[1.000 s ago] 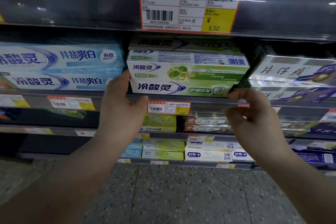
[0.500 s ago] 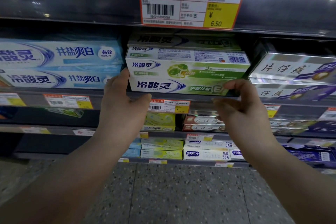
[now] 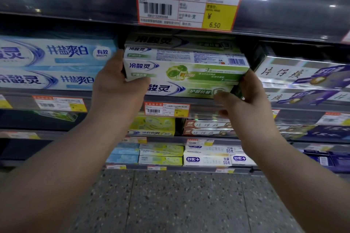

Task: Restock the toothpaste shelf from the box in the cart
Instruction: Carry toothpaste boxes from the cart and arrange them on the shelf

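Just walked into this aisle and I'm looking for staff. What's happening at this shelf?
A person is stocking toothpaste. Their left hand and right hand grip the two ends of a green-and-white toothpaste carton, holding it on top of a matching carton on the dark shelf, below an orange-and-yellow 6.50 price tag.

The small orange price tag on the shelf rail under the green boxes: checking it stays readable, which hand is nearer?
Right. The right hand sits just beside the tag; the left hand is up-left of it.
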`<state>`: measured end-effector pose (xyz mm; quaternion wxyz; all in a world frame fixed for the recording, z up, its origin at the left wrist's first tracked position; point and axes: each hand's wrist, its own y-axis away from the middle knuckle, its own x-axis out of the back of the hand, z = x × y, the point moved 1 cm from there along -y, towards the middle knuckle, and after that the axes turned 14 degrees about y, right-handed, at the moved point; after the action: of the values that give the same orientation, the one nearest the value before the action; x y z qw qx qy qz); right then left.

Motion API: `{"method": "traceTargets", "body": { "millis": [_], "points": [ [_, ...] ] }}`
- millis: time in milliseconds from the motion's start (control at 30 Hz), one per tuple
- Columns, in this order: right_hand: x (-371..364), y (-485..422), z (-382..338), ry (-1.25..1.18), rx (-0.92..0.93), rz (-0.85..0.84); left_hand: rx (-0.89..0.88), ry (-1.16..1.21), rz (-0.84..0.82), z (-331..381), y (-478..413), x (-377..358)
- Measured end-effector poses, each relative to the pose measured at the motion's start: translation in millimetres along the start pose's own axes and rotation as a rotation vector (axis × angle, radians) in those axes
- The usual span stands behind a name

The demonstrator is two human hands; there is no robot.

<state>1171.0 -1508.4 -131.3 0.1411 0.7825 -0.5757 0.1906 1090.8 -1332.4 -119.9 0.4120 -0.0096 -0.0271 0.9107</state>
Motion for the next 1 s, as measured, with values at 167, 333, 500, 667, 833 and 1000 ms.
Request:
{"method": "traceTargets", "body": {
  "millis": [167,333,500,667,833,1000],
  "points": [
    [6,14,-7,-0.092,-0.025,0.105,-0.036,0.062,0.116,0,17,8],
    [13,33,-6,-0.12,-0.085,0.114,0.004,0.103,0.237,1,37,22],
    [22,44,1,-0.216,-0.108,0.068,0.085,0.145,0.179,2,52,27],
    [26,42,0,-0.318,-0.04,0.044,0.158,0.22,0.075,3,56,28],
    [24,28,-3,-0.276,-0.011,-0.011,0.091,0.175,-0.04,7,42,30],
    [20,17,-5,-0.199,-0.018,0.073,0.033,0.129,0.068,10,23,25]
  ]
}}
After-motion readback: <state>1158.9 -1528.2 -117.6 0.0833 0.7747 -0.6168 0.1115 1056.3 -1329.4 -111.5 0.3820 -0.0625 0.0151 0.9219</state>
